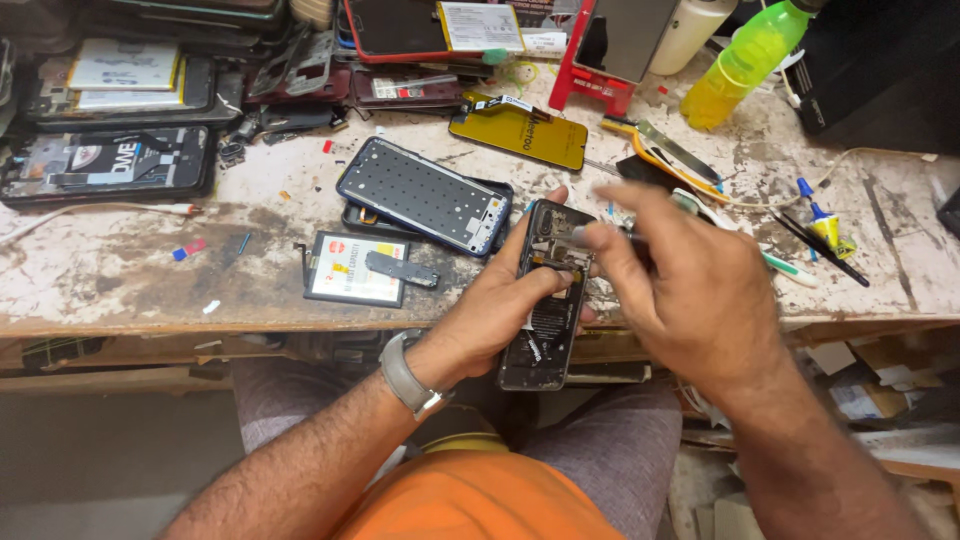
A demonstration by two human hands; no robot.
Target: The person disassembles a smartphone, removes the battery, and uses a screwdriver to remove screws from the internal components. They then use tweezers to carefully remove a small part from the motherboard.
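Left hand (500,300) is wrapped around the opened phone (548,300) just off the worktop (120,270) edge while the right hand (680,290) pinches a thin tool, so I'd keep that phone steady and poke gently.

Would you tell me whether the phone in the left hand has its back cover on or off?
Off: the phone in the left hand shows bare internal parts and its frame.
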